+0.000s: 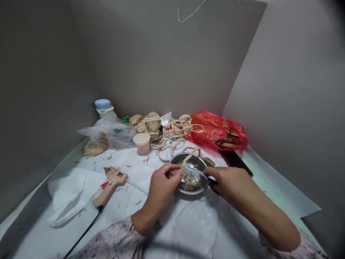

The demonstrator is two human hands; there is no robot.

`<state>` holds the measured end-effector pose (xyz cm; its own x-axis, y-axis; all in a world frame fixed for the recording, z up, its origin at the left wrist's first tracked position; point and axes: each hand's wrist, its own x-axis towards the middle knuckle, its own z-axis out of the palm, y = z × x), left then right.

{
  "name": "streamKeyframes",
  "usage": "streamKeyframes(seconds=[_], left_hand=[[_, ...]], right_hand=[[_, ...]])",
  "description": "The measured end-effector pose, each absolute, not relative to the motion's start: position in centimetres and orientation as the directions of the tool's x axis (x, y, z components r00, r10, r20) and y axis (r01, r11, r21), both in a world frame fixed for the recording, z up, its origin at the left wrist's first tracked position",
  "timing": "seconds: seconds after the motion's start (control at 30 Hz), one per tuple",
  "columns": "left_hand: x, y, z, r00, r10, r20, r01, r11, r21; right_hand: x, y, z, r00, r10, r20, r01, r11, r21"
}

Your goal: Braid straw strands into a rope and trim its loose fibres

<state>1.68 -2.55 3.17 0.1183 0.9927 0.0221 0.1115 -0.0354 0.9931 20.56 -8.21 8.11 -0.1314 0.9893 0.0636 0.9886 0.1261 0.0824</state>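
Note:
My left hand pinches a braided straw rope between thumb and fingers, over the left side of a metal bowl. In my right hand are scissors with black handles, gripped at the bowl's right edge. Their blades point left across the bowl, toward the rope at my left fingertips; whether they touch it I cannot tell. Straw clippings lie in the bottom of the bowl. The rope runs back over the bowl's far rim to a loose tangle on the white-covered table.
A tan glue gun with a cord lies at left, near white paper. Behind stand a paper cup, a blue-lidded bottle, straw rope balls and a red plastic bag. Grey walls enclose the table.

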Motion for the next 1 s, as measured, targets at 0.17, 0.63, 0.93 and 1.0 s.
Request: streamKeyframes(seconds=[0.17,0.63,0.93,1.0], left_hand=[[1.6,-2.5,3.1,0.124,0.992,0.015,0.109,-0.029,0.994],[1.7,-2.3,2.9,0.108,0.994,-0.016,0.026,0.014,1.0],[1.8,-2.3,3.0,0.123,0.992,-0.03,0.003,0.03,1.0],[1.8,-2.3,3.0,0.123,0.992,-0.031,0.007,0.031,1.0]], right_hand=[[20.6,-8.2,8.4,-0.104,0.994,0.032,0.99,0.101,0.1],[20.3,-8.5,8.1,-0.142,0.985,0.096,0.985,0.131,0.11],[20.0,-8.3,7.9,-0.133,0.988,0.083,0.987,0.124,0.106],[19.9,-8.4,8.0,-0.129,0.988,0.081,0.987,0.12,0.109]])
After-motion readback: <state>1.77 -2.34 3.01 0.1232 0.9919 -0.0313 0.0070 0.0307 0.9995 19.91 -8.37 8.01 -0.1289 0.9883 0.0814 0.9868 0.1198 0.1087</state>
